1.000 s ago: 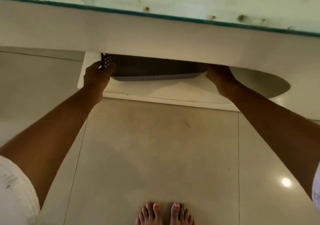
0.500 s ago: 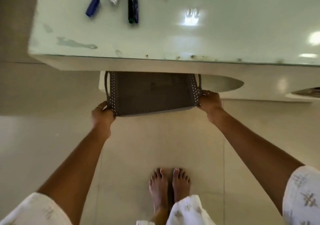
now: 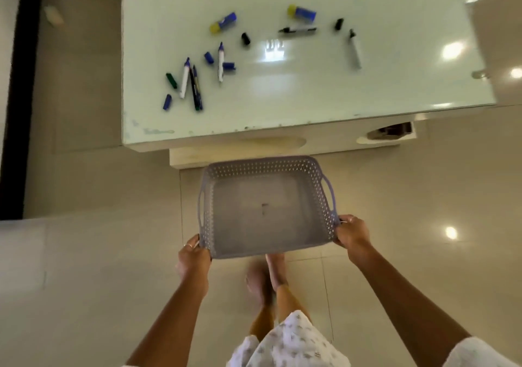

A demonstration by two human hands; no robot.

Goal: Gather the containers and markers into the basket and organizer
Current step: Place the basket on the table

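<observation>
Basket [image 3: 265, 205] held clear of table, above floor, empty inside. Left hand [image 3: 193, 258] clamped on its near-left corner, right hand [image 3: 351, 232] clamped on its near-right corner.

Nothing gathered yet. Markers [image 3: 190, 84] and loose caps lay scattered near table's [image 3: 310, 95] left edge; two small containers [image 3: 302, 12] and more markers toward far edge. Organizer not visible. Judged: task barely begun; all sorting left.
</observation>
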